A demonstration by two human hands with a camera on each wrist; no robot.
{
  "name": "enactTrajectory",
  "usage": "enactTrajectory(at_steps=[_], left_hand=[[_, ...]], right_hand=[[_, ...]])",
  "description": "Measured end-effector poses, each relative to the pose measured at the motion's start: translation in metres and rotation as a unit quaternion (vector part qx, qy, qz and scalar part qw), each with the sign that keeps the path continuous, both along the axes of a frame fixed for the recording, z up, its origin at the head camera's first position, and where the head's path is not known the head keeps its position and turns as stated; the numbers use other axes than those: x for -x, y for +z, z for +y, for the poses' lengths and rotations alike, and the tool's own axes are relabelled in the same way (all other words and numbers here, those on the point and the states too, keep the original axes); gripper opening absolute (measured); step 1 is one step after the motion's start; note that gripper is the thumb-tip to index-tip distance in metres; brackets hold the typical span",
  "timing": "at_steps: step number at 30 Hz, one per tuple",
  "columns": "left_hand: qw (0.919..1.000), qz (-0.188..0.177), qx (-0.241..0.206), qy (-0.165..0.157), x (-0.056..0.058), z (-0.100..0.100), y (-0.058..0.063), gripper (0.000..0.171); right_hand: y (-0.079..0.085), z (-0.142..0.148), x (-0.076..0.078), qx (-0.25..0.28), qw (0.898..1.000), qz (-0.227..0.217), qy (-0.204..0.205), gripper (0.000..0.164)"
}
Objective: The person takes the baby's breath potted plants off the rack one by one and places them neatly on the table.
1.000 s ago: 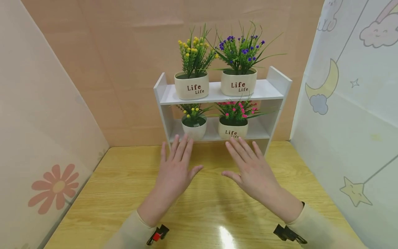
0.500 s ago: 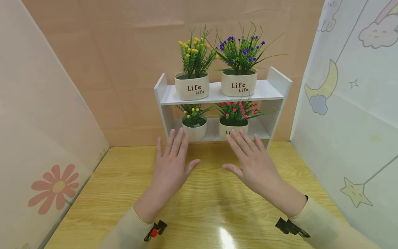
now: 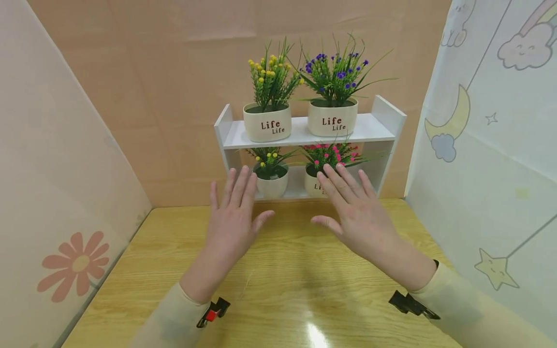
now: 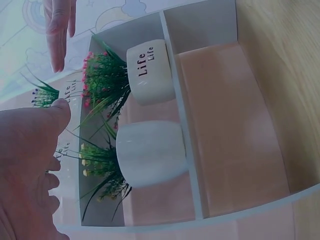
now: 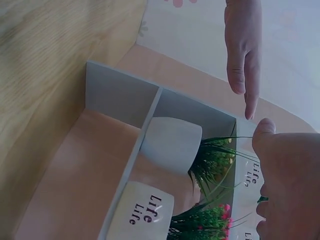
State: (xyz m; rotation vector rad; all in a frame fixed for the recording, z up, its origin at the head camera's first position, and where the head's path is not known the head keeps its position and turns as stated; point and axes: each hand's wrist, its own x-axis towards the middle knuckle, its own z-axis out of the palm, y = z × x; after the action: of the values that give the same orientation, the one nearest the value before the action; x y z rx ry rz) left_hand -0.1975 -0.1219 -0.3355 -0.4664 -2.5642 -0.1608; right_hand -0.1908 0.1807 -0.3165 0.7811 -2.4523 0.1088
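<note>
My left hand (image 3: 230, 222) and right hand (image 3: 359, 217) are held out in front of a white two-tier shelf (image 3: 376, 126), palms down, fingers straight and thumbs spread, holding nothing. On the upper tier stand a yellow-flowered potted plant (image 3: 267, 124) and a purple-flowered potted plant (image 3: 332, 121), both lettered "Life". Below them are a plain white pot (image 3: 274, 186) with small yellow flowers and a "Life" pot (image 3: 312, 183) with pink flowers. My right fingers partly hide the pink-flowered pot in the head view. Both wrist views show the hands apart from the lower pots.
A wooden table (image 3: 278, 280) carries the shelf near its back edge. Behind rises a peach-coloured backdrop (image 3: 174, 96). Pale decorated panels stand at the left (image 3: 65, 169) and at the right (image 3: 491, 159). The shelf's bottom section (image 4: 225, 125) is open to the backdrop.
Both hands have moved forward and up toward the shelf and slightly farther apart, fingers still straight. The plants and shelf have not moved; the head view has shifted slightly.
</note>
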Motion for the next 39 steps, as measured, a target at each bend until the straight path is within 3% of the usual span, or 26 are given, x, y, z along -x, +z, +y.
enactTrajectory(at_steps=[11,28,39], left_hand=[[0.9998,0.012,-0.016,0.007,0.011,-0.007,0.02,0.097],[0.9994,0.016,-0.014,0.026,0.031,-0.009,0.045,0.096],[0.9992,-0.016,-0.024,0.029,0.047,-0.01,0.051,0.094]], right_hand=[[0.025,0.004,0.004,0.006,1.0,0.023,-0.002,0.104],[0.063,0.01,0.025,-0.004,0.998,-0.038,-0.056,0.095],[0.077,0.02,0.041,0.005,0.997,-0.042,-0.069,0.095]])
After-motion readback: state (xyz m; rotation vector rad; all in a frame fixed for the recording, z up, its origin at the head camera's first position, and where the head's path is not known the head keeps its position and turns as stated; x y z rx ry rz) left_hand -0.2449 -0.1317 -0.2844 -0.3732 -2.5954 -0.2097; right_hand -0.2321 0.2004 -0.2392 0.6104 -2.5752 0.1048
